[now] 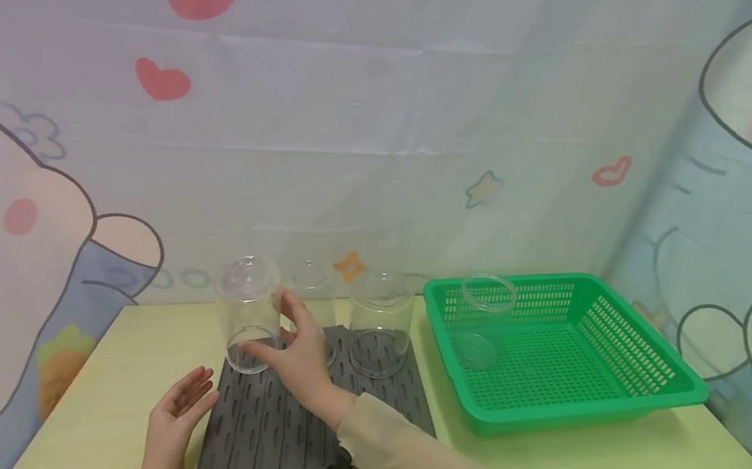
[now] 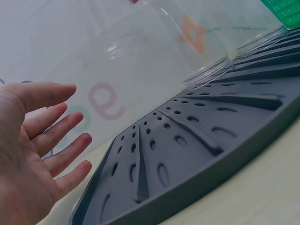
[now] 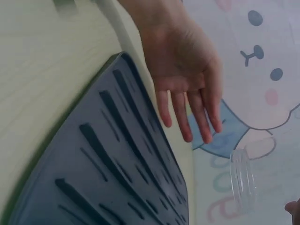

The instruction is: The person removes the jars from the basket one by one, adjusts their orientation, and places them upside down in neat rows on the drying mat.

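In the head view, the right hand [image 1: 299, 353] is gripping a clear plastic cup [image 1: 249, 313], its thumb and fingers curving around the wall on the side toward the basket. The held cup is upright, its bottom end hovering over or resting at the far left corner of the grey ridged drying mat [image 1: 268, 443]; contact cannot be told here. The left hand [image 1: 174, 416] is reaching in beside the mat's left edge, its fingers relaxed and apart from the thumb, over the pale yellow worktop [image 1: 73, 467]. A middle cup [image 1: 317, 304], partly hidden by the right hand, is standing near the mat's far edge, and a right-hand cup [image 1: 379, 316] is standing toward the mat's far right corner. A green plastic basket [image 1: 581, 411] is sitting right of the mat, with another cup [image 1: 488, 322] leaning inside its far left corner.

In the left wrist view, the left hand is showing its palm, with the thumb stretched out and the four fingers spreading loosely just beside the mat's edge. Two cup rims are resting on the mat.

In the right wrist view, the left hand's extended fingers are pointing along the mat's edge. The held cup's rim is appearing apart from the mat's outline, with only a bit of the right hand showing at the border; the grip itself is lying outside this view.
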Demonstrator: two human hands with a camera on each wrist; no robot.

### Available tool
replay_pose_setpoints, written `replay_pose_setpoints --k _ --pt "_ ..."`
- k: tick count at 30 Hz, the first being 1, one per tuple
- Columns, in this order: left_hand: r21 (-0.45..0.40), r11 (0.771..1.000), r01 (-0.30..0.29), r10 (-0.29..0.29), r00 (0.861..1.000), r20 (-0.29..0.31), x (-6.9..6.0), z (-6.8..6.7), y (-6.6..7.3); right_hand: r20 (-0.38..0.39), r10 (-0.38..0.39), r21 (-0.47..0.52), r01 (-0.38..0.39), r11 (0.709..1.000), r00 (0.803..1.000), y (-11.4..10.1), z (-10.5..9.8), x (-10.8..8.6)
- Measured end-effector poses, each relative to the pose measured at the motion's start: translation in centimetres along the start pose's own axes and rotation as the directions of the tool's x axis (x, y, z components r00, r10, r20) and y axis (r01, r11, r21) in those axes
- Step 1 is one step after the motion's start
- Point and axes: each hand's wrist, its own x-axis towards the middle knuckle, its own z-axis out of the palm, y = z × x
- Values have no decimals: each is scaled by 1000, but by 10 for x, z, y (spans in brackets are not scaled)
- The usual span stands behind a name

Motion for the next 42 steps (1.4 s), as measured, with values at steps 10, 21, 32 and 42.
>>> replay_pose_setpoints --k 10,21,32,42 --pt "4 999 33 -33 999 3 2 1 2 80 81 -121 -71 990 993 18 10 7" --pt "36 998 44 -44 999 3 2 2 4 165 208 -255 -162 953 964 29 15 11" --pt "27 998 60 -60 998 -4 1 -1 2 166 240 -250 -194 948 957 37 24 10" --pt "32 995 98 -98 995 -4 0 1 1 174 281 -275 -228 934 944 40 25 8"
